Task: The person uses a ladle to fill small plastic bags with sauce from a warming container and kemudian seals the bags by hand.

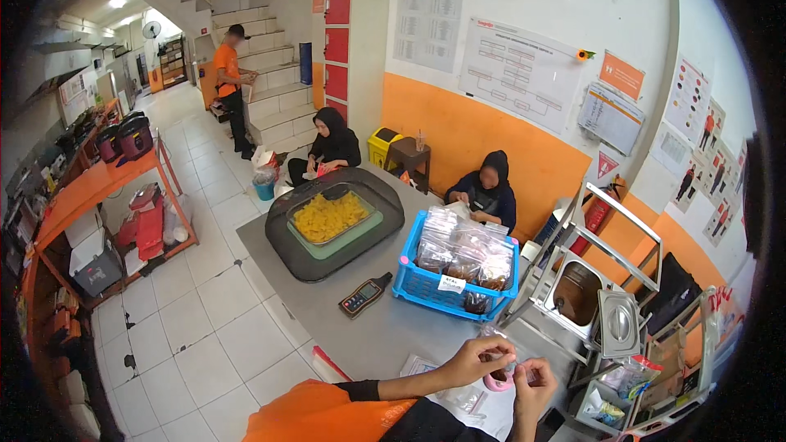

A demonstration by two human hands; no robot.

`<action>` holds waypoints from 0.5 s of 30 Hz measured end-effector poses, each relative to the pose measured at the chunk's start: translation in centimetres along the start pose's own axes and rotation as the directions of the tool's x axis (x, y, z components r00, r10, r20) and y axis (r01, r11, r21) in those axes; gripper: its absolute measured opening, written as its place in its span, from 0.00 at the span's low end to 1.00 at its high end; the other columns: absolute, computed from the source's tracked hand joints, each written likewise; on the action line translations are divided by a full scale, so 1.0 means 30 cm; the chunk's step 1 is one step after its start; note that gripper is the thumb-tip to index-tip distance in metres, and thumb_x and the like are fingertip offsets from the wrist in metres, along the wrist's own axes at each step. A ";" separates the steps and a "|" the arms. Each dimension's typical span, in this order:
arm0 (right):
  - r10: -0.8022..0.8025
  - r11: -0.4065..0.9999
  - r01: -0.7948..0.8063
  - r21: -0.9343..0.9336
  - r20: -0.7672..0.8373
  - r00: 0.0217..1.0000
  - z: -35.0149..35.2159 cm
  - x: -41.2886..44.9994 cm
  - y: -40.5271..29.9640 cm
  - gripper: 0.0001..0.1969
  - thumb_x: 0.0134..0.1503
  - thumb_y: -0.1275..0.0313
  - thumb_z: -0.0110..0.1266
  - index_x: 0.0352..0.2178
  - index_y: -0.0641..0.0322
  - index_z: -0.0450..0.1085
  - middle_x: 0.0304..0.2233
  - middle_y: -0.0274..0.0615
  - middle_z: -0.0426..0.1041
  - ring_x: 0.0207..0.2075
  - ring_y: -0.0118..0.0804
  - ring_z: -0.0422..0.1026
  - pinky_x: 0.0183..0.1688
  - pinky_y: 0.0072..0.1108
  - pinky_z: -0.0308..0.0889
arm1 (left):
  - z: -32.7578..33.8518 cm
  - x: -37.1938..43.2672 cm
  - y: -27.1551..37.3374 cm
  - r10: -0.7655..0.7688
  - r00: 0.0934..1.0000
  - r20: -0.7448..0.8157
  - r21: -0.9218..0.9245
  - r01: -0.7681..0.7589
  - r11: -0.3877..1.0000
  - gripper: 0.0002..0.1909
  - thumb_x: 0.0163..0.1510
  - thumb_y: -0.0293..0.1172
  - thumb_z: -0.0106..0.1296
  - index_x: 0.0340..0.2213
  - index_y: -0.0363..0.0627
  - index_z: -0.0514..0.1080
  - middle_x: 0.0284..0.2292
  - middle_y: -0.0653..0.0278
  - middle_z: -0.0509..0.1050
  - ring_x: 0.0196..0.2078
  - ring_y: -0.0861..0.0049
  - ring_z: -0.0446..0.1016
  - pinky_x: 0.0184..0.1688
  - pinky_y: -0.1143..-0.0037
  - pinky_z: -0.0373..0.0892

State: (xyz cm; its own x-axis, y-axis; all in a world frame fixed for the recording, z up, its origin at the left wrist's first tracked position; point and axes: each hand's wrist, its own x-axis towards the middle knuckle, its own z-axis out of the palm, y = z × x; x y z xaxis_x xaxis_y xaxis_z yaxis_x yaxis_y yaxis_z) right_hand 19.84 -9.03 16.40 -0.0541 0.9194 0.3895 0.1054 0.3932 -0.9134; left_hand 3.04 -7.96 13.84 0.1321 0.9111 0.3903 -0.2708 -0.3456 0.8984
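Observation:
At the near end of the metal table (295, 294), my left hand (482, 361) and my right hand (534, 383) pinch the top of a small clear plastic bag (505, 374). Something brown shows in the bag, partly hidden by my fingers. Just below it is a pink round container (496, 383), mostly covered by the bag and hands. Flat clear plastic bags (463, 398) lie on the table by my left wrist. Beyond my hands stands a blue plastic basket (424, 301), filled with sealed clear bags (457, 245) of brown contents.
A handheld meter (365, 296) lies left of the basket. Behind it, a metal tray of yellow food (328, 216) rests on a green board (319, 250) over a dark tray (288, 267). Two people sit beyond the table. A metal rack (623, 212) stands at right.

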 end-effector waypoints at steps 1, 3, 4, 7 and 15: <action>0.030 1.000 -0.030 0.007 -0.007 1.000 0.000 0.002 -0.005 0.04 0.50 0.82 0.57 0.26 0.68 0.68 0.26 0.34 0.69 0.27 0.22 0.68 0.29 0.13 0.63 | -0.005 -0.002 0.002 0.005 1.000 -0.006 0.002 -0.005 1.000 0.07 0.55 0.28 0.54 0.36 0.38 0.72 0.34 0.67 0.74 0.36 0.84 0.71 0.38 0.79 0.68; 0.024 1.000 -0.024 0.011 0.007 1.000 0.024 0.003 -0.019 0.04 0.50 0.82 0.57 0.26 0.68 0.68 0.25 0.34 0.69 0.26 0.22 0.67 0.29 0.13 0.63 | -0.012 -0.008 0.013 0.024 0.999 0.027 0.136 -0.027 0.990 0.07 0.55 0.28 0.54 0.36 0.39 0.72 0.34 0.67 0.74 0.35 0.84 0.71 0.38 0.79 0.68; 0.023 1.000 -0.023 0.013 0.013 1.000 0.031 0.006 -0.024 0.04 0.50 0.82 0.56 0.26 0.67 0.68 0.25 0.33 0.69 0.26 0.21 0.67 0.29 0.13 0.62 | -0.008 -0.011 0.039 0.037 0.999 0.027 0.143 -0.040 0.989 0.07 0.54 0.29 0.55 0.35 0.39 0.73 0.33 0.65 0.74 0.35 0.82 0.72 0.39 0.77 0.68; 0.076 0.997 -0.077 0.003 0.023 0.997 0.017 -0.002 -0.011 0.05 0.49 0.80 0.59 0.25 0.66 0.68 0.23 0.31 0.69 0.25 0.21 0.67 0.29 0.13 0.63 | -0.009 -0.011 0.038 0.111 0.993 0.050 0.254 -0.120 0.960 0.07 0.53 0.29 0.56 0.33 0.38 0.73 0.33 0.63 0.75 0.36 0.78 0.73 0.41 0.75 0.68; 0.201 0.980 -0.201 -0.013 0.071 0.977 -0.049 0.015 0.015 0.04 0.49 0.78 0.61 0.26 0.66 0.72 0.25 0.33 0.73 0.28 0.22 0.70 0.33 0.16 0.66 | -0.059 0.013 0.001 0.095 0.996 -0.002 0.268 -0.091 0.959 0.09 0.53 0.30 0.58 0.34 0.38 0.76 0.32 0.63 0.78 0.34 0.83 0.74 0.37 0.79 0.69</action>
State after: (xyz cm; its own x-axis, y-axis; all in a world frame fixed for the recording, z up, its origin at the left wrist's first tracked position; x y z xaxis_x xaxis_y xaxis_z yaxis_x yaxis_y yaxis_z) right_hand 21.32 -8.43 16.35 -0.1024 0.9767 0.1886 0.1272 0.2009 -0.9713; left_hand 1.40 -7.22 13.64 0.1043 0.8748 0.4732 -0.0162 -0.4742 0.8803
